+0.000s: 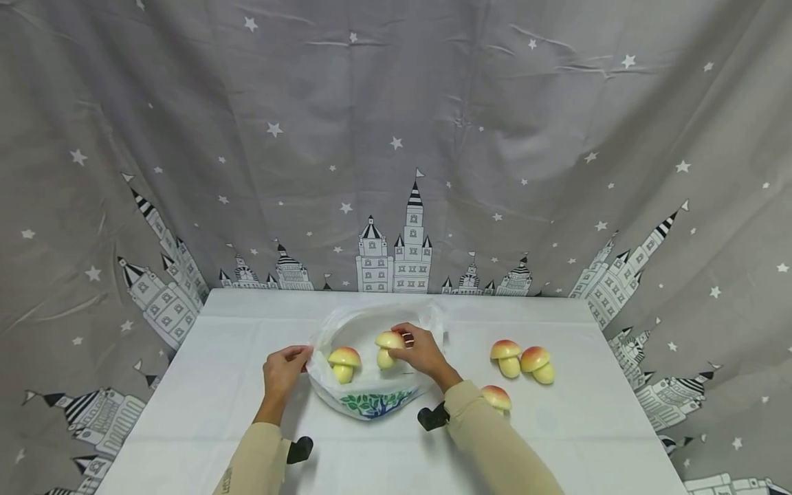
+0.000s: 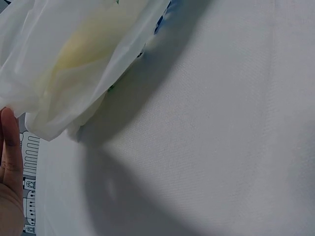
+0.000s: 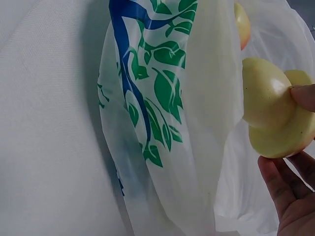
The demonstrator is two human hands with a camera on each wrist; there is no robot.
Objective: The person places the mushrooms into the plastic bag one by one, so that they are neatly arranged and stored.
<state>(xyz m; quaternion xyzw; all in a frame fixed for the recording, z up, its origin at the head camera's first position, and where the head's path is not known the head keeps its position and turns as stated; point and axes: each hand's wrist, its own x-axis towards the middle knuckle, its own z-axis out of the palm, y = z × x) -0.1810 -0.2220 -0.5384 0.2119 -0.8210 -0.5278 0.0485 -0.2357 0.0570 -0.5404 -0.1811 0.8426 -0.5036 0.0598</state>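
A white plastic bag [image 1: 326, 390] with a green-and-blue tree print lies on the table, its mouth spread wide. At the bag's left rim, my left hand [image 1: 282, 375] pinches the plastic; its fingertips meet that edge in the left wrist view too. My right hand [image 1: 423, 352] holds a yellow toy mushroom [image 1: 388, 340] by its cap, over the bag's mouth. In the right wrist view, thumb and fingers grip this mushroom [image 3: 268, 96] from opposite sides. Another mushroom [image 1: 344, 357], with a red-tinted cap, is inside the bag on the left.
To the right of the bag, two toy mushrooms [image 1: 507, 349] lie side by side on the white table [image 1: 594, 426]. A third mushroom [image 1: 497, 397] is partly hidden behind my right sleeve [image 1: 495, 440]. A grey curtain [image 1: 396, 103] with castles and stars hangs behind.
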